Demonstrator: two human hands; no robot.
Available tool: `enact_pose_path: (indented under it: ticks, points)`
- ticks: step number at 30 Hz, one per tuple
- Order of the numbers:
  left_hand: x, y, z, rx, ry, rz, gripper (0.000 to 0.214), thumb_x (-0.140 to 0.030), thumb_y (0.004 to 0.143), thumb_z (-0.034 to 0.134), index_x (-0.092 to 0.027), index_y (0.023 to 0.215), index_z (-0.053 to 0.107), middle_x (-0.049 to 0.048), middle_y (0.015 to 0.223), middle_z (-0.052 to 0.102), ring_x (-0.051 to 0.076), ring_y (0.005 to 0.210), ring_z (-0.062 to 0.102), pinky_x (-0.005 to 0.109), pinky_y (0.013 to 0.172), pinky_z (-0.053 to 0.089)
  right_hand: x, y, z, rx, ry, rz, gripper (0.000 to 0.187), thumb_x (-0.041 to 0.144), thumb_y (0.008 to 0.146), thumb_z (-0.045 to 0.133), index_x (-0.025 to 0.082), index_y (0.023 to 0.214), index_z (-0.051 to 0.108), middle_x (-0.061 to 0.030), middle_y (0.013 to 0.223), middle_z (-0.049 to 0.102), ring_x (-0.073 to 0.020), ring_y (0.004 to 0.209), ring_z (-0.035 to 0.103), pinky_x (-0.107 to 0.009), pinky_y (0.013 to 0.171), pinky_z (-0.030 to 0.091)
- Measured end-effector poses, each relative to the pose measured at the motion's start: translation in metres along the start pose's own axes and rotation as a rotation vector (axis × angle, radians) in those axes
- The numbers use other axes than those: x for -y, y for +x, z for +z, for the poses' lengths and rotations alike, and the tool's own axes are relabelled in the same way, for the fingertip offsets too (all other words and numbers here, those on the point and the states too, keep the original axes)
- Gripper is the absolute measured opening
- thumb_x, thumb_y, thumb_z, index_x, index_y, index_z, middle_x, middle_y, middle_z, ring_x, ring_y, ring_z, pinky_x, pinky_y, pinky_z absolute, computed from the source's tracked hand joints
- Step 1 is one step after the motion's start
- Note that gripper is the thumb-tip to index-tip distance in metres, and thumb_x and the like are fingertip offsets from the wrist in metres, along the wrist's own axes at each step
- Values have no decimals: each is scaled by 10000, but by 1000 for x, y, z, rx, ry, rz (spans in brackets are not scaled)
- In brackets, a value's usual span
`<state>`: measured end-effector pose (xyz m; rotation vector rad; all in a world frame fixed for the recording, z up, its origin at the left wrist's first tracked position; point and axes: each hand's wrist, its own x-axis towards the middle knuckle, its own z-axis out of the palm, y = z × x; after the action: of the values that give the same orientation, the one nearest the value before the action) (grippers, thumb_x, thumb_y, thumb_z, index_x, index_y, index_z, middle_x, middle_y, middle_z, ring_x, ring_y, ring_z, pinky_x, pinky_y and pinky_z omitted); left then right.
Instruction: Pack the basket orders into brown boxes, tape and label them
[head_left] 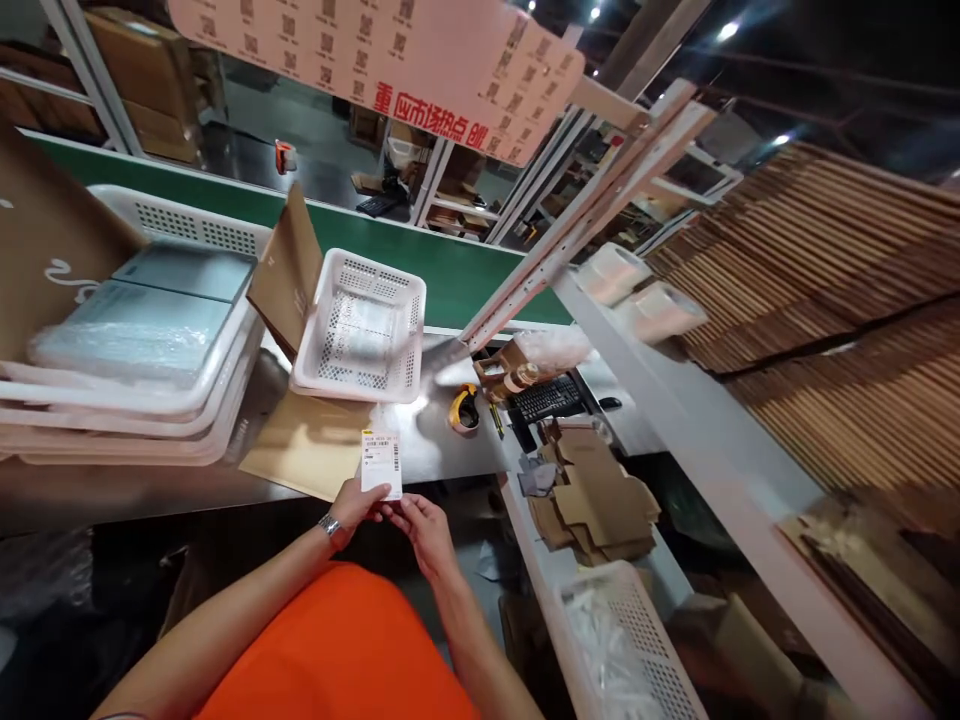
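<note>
A small white printed label [381, 462] stands upright in front of my chest, over the near edge of the steel table [442, 445]. My left hand [358, 505], with a watch on its wrist, pinches the label's bottom edge. The fingertips of my right hand [424, 526] touch the same bottom corner from the right. A flat brown cardboard sheet [304, 445] lies on the table just beyond the label. An empty white perforated basket [364, 328] sits behind it.
Stacked white trays [131, 385] holding flat grey wrapped items fill the left. A green conveyor belt [450, 275] runs behind. A yellow tape dispenser [464, 409], a keyboard [546, 397], folded cardboard pieces [596, 500] and another basket [626, 640] lie right. Tape rolls [660, 310] sit on a shelf.
</note>
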<state>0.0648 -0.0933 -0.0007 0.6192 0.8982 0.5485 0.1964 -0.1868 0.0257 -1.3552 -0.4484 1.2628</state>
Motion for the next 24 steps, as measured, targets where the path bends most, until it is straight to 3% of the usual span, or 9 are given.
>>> enact_pose_path:
  ticks: [4,6,8,10,11,13,15,17,24]
  points:
    - [28,-1,30,16,82,22,296,-287,792,879,-101,972,736,117,835,810,159,586,713,236,517,532,0,-10,-41,-23,-108,-55,444,556,718,942,175,931,861,-70,940,820,-196,852,724,-330,812,591]
    - [46,-1,44,-37,196,66,359,-298,772,872,-100,1032,725,144,929,804,202,686,741,284,594,572,-2,-15,-64,-51,-135,-88,412,552,722,928,184,895,861,-50,917,802,-180,839,691,-289,751,555]
    - [62,-4,57,-166,366,200,533,-264,703,891,-109,1176,701,182,1130,778,282,917,766,383,785,631,-5,-20,-86,-88,-122,-102,386,544,711,922,190,848,851,-36,895,781,-174,839,666,-271,721,532]
    - [77,-10,68,-247,564,408,710,-233,672,883,-137,1338,654,199,1353,695,352,1222,691,502,1066,575,-9,-27,-106,-118,-98,-101,375,539,702,918,191,821,841,-28,878,763,-172,839,651,-267,717,524]
    - [83,-14,74,-234,653,507,730,-238,692,864,-153,1383,644,198,1429,653,364,1336,627,532,1176,501,-11,-31,-115,-125,-89,-97,371,536,701,915,192,817,837,-26,871,756,-172,837,645,-267,718,523]
    - [94,-25,88,-95,775,629,576,-286,801,793,-174,1358,700,185,1457,643,351,1403,581,522,1260,415,-16,-40,-132,-121,-88,-97,360,531,720,898,194,828,837,-27,888,753,-175,846,641,-269,721,524]
    - [104,-37,105,76,816,621,343,-347,927,696,-197,1219,796,164,1323,730,320,1271,669,465,1203,473,-21,-50,-149,-99,-99,-109,343,528,759,866,196,839,837,-32,913,755,-183,857,643,-274,722,523]
    - [114,-46,122,179,822,552,299,-408,994,642,-224,1109,848,136,1177,796,292,1118,729,407,1092,539,-25,-60,-166,-80,-115,-125,317,511,799,829,196,837,832,-34,913,753,-184,847,642,-281,728,521]
    - [147,-56,156,196,881,373,325,-477,926,697,-213,940,886,90,913,849,247,831,753,311,810,564,-33,-98,-213,-99,-140,-184,250,431,832,804,196,747,798,-11,832,711,-157,763,605,-268,697,491]
